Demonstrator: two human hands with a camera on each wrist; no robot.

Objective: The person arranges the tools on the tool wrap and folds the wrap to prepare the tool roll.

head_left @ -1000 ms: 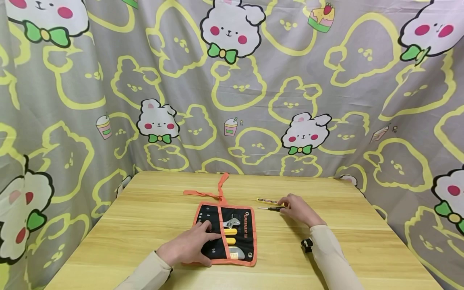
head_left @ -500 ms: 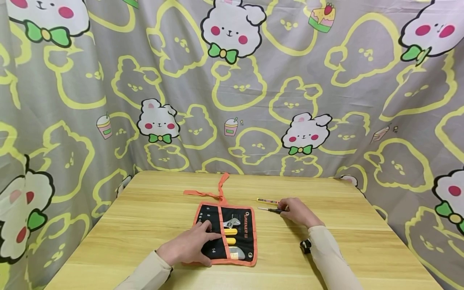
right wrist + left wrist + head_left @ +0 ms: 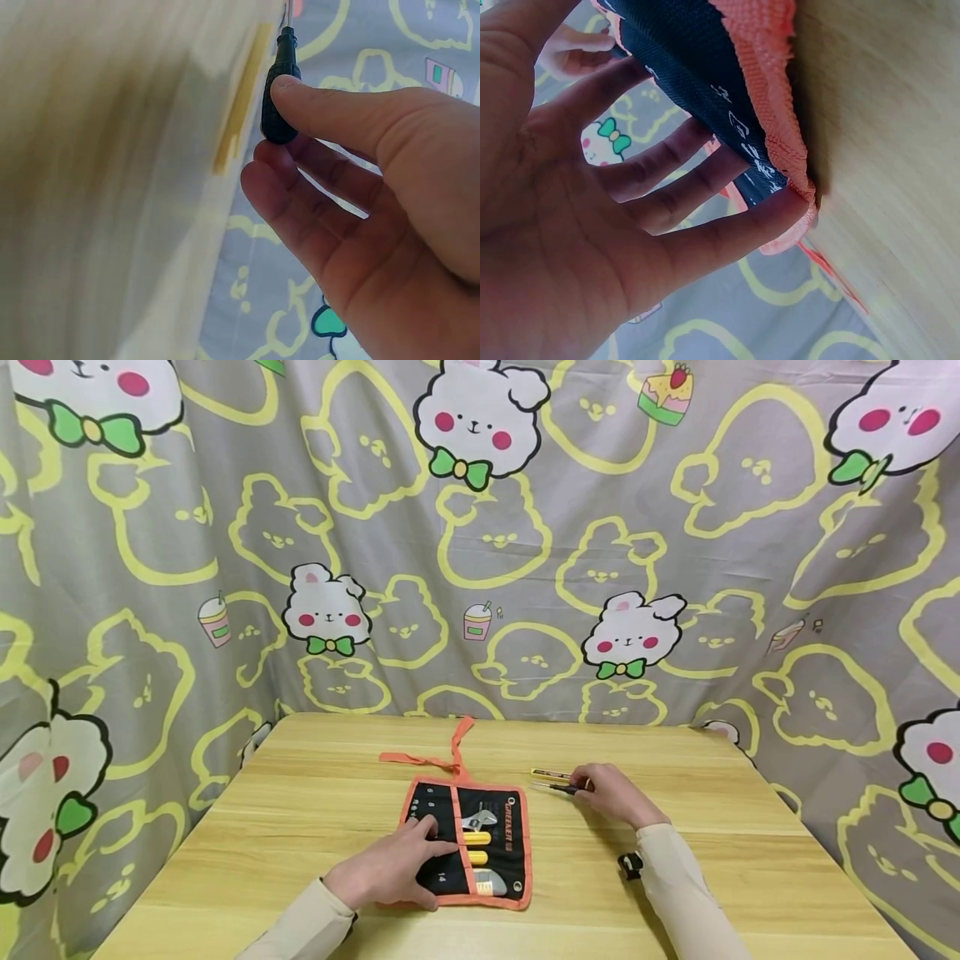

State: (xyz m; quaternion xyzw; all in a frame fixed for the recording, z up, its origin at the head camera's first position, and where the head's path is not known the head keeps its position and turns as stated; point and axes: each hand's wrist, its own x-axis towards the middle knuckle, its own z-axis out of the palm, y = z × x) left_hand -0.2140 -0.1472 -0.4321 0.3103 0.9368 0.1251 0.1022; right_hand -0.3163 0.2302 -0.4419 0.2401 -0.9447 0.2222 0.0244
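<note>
A black tool pouch (image 3: 527, 852) with orange edging lies unrolled on the table. My left hand (image 3: 397, 864) rests on its left part, fingers spread, fingertips touching the cloth and edging. In its pockets sit an adjustable wrench (image 3: 482, 821), two tools with yellow handles (image 3: 477, 839) and a grey tool (image 3: 491, 882) with a rounded end. My right hand (image 3: 617, 793) pinches the black handle of a slim screwdriver (image 3: 281, 105) between thumb and fingers, its metal shaft pointing left in the head view. Just behind it lies a narrow yellow strip-like item (image 3: 550, 774), partly hidden by that hand.
Orange tie straps (image 3: 456, 747) trail from the pouch's back edge. The wooden table (image 3: 330, 752) spreads around the pouch, and a patterned curtain (image 3: 517, 543) hangs along its back and sides. A black wrist camera (image 3: 630, 866) sits under the right sleeve.
My right hand has taken hold of the screwdriver and shifted it slightly to the left, its handle now within the fingers. The left hand and the pouch have stayed put.
</note>
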